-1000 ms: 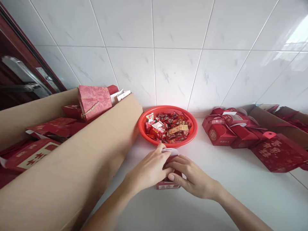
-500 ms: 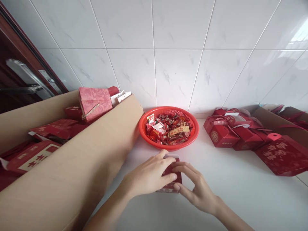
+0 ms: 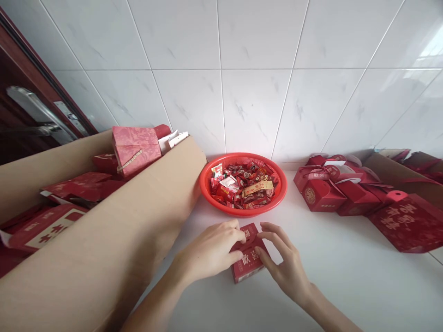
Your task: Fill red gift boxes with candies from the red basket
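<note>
A small red paper gift box [image 3: 250, 263] with pale printed characters lies on the white table in front of me, turned slightly askew. My left hand [image 3: 216, 246] grips it from the left, with curled fingers over its top and the thumb on the near panel. My right hand [image 3: 285, 260] is at its right edge, where thumb and fingertips pinch at the top flaps. A slit shows between the two top panels. The inside of the box is hidden.
Behind the gift box stands a red plastic basket [image 3: 205, 195] of wrapped candies [image 3: 238, 184]. A large cardboard carton [image 3: 138, 221] with red packages fills the left. Several red boxes [image 3: 323, 196] are grouped at right, before another carton [image 3: 391, 168]. A tiled wall [image 3: 256, 110] rises behind.
The gift box has turned a little, and its top now shows printed panels meeting at a slit. My left fingers have curled in more; my right hand has shifted slightly right.
</note>
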Available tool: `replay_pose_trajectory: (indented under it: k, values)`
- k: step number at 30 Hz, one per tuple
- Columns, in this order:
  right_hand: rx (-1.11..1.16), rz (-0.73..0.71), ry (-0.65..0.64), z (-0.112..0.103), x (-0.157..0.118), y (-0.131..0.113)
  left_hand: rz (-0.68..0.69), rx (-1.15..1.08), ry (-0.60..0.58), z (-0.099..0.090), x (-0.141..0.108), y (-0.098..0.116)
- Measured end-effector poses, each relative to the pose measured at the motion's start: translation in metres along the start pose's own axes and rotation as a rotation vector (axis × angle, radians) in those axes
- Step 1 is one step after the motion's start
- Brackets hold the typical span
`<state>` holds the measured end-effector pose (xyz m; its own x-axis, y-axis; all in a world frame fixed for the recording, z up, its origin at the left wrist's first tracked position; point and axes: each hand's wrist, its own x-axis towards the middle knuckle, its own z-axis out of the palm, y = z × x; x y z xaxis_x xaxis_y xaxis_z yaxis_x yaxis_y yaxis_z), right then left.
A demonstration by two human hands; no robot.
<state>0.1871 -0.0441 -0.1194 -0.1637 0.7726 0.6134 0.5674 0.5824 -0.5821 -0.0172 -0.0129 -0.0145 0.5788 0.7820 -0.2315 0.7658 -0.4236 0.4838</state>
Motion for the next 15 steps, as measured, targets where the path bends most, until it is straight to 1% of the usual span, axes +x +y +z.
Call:
replay_pose_trajectory:
  k: [3, 8, 12, 15]
  values:
    - [-0.042, -0.044, 0.019, 0.000, -0.001, -0.003, -0.052, -0.008, -0.005, 0.002, 0.003, -0.002]
    - [-0.057, -0.117, -0.032, 0.000, 0.000, -0.014, -0.096, -0.038, 0.013, 0.006, 0.005, -0.001]
    - [-0.097, -0.115, -0.038, -0.002, 0.003, -0.016, -0.103, -0.048, 0.027, 0.012, 0.007, 0.008]
    - [-0.159, -0.080, -0.023, -0.005, 0.002, -0.015, -0.075, -0.064, 0.038, 0.017, 0.007, 0.014]
